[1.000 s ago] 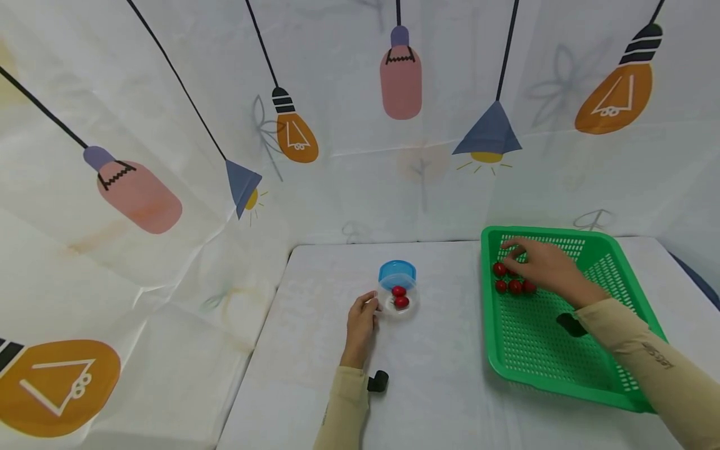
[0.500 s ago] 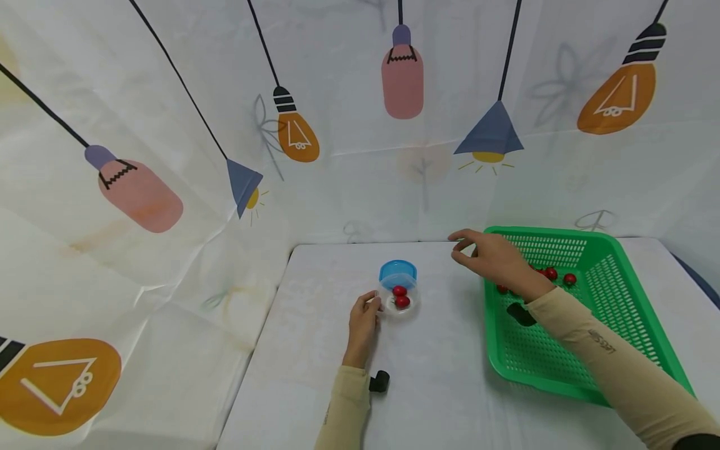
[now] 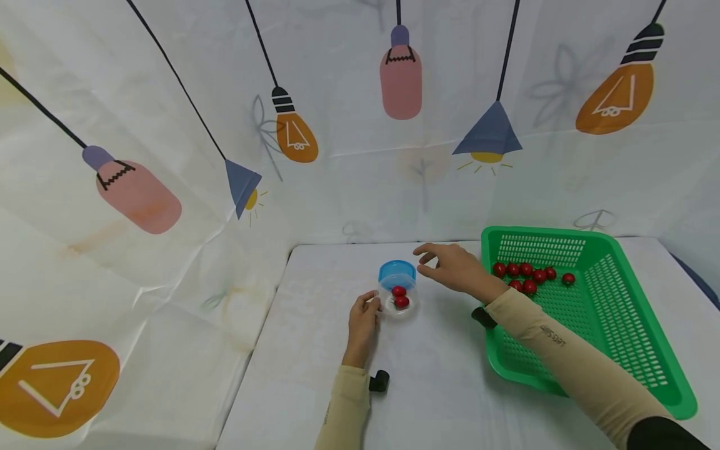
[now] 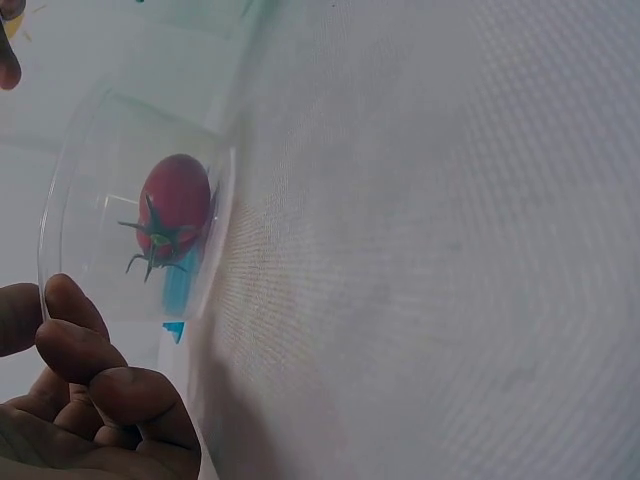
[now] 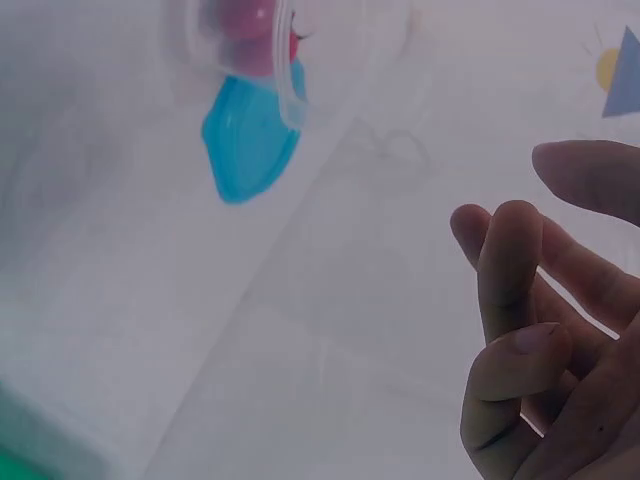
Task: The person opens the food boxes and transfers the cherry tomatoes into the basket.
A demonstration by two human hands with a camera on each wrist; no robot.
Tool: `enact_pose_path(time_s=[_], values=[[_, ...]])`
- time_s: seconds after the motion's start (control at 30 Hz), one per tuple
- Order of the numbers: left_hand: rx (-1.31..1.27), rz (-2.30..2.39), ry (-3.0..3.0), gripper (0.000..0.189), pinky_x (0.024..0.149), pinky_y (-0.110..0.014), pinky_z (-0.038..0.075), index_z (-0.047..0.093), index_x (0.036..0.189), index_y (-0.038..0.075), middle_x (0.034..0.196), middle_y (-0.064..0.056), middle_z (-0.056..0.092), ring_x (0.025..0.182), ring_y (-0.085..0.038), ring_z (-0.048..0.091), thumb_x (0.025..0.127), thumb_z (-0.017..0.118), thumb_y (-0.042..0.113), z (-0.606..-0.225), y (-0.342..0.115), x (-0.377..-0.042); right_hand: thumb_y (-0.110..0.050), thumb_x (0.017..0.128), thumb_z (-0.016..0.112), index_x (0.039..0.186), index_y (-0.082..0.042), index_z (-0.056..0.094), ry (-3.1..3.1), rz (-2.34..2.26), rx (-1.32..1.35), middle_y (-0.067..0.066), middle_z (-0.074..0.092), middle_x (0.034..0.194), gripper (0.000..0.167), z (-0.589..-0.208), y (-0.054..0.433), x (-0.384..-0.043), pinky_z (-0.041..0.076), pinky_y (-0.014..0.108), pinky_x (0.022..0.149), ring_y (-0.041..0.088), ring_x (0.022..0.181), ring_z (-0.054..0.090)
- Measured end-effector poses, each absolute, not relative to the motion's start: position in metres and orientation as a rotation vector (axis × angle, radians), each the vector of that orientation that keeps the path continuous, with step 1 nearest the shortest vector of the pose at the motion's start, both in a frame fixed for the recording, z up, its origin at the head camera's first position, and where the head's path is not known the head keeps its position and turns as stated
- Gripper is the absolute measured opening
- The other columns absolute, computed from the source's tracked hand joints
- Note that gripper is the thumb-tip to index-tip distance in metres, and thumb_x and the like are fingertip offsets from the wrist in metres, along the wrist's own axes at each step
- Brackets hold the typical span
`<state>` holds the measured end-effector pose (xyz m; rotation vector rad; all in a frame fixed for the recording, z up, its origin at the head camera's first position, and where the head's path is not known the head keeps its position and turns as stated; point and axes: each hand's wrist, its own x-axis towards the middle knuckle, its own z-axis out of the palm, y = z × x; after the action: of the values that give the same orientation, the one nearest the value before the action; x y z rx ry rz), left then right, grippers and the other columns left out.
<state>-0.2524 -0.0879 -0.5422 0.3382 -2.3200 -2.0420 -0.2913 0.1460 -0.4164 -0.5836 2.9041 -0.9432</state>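
A clear plastic container (image 3: 415, 306) with two red cherry tomatoes (image 3: 401, 302) in it stands on the table. The left hand (image 3: 362, 325) pinches its rim from the left. A tomato with a green stem (image 4: 174, 205) shows through the wall in the left wrist view. Just behind the container lies a blue lid (image 3: 397, 270). The right hand (image 3: 454, 269) hovers right of the lid. Its thumb and fingers are bent loosely and apart, with nothing seen between them in the right wrist view, where the lid (image 5: 250, 140) also shows.
At the right, a green perforated basket (image 3: 574, 362) holds several cherry tomatoes (image 3: 525, 269) near its back left corner. The right forearm crosses above it. A white cloth covers the table (image 3: 427, 387). A curtain (image 3: 349, 194) printed with lamps hangs behind.
The right hand has moved left, from over the tomatoes in the basket to near the blue lid. Tomatoes it covered are now seen. The left hand and container have stayed put.
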Motion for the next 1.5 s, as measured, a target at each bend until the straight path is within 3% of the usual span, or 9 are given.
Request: enact_pose_path(time_s=[0.27,0.53,0.73,0.87,1.07,1.3,1.5], values=[[0.333,-2.031,-2.342,0.034,0.064,-0.026,0.044,0.062,0.131,0.004,0.093,-0.012,0.067,0.069,-0.014,0.050,0.102,0.059,0.023,-0.541,-0.089,-0.252,-0.023,0.096,0.068,0.133,-0.012,0.063,2.842,-0.898,-0.633,0.010,0.073,0.117,0.039,-0.432,0.120,-0.295,0.056,0.040,0.073,0.029,0.100,0.067],[0.322,-2.021,-2.340,0.034,0.065,-0.025,0.044,0.062,0.130,0.003,0.091,-0.009,0.067,0.069,-0.013,0.051,0.102,0.058,0.021,-0.542,-0.089,-0.253,-0.020,0.097,0.069,0.130,-0.010,0.067,2.774,-0.757,-0.639,0.010,0.072,0.117,0.035,-0.450,0.101,-0.301,0.055,0.050,0.084,0.033,0.110,0.065],[0.305,-2.032,-2.322,0.033,0.065,-0.025,0.044,0.063,0.130,0.003,0.090,-0.010,0.067,0.070,-0.013,0.051,0.103,0.058,0.022,-0.542,-0.089,-0.252,-0.019,0.095,0.071,0.128,-0.010,0.069,2.779,-0.683,-0.618,0.009,0.072,0.119,0.034,-0.457,0.089,-0.301,0.056,0.048,0.083,0.031,0.111,0.065],[0.280,-2.032,-2.311,0.033,0.063,-0.025,0.043,0.063,0.129,0.002,0.090,-0.013,0.066,0.068,-0.015,0.051,0.102,0.059,0.021,-0.537,-0.089,-0.249,-0.018,0.095,0.071,0.127,-0.014,0.071,2.819,-0.608,-0.609,0.007,0.071,0.119,0.032,-0.465,0.084,-0.304,0.056,0.045,0.081,0.029,0.109,0.065],[0.278,-2.023,-2.323,0.033,0.062,-0.025,0.042,0.064,0.129,0.005,0.089,-0.008,0.066,0.068,-0.014,0.050,0.102,0.060,0.023,-0.544,-0.090,-0.252,-0.014,0.096,0.070,0.126,-0.017,0.072,2.826,-0.548,-0.592,0.005,0.071,0.119,0.031,-0.474,0.080,-0.309,0.057,0.044,0.080,0.025,0.107,0.065],[0.267,-2.023,-2.319,0.032,0.062,-0.025,0.042,0.064,0.129,0.005,0.087,-0.008,0.066,0.067,-0.013,0.050,0.102,0.059,0.022,-0.543,-0.090,-0.252,-0.008,0.096,0.066,0.117,-0.016,0.076,2.830,-0.505,-0.638,0.004,0.073,0.110,0.025,-0.481,0.078,-0.310,0.056,0.045,0.075,0.023,0.091,0.065],[0.261,-2.016,-2.320,0.032,0.062,-0.025,0.042,0.064,0.129,0.004,0.087,-0.008,0.066,0.067,-0.013,0.050,0.102,0.059,0.022,-0.543,-0.089,-0.252,-0.010,0.097,0.066,0.109,-0.018,0.079,2.820,-0.380,-0.701,0.000,0.075,0.107,0.020,-0.486,0.076,-0.310,0.056,0.050,0.082,0.026,0.096,0.068]])
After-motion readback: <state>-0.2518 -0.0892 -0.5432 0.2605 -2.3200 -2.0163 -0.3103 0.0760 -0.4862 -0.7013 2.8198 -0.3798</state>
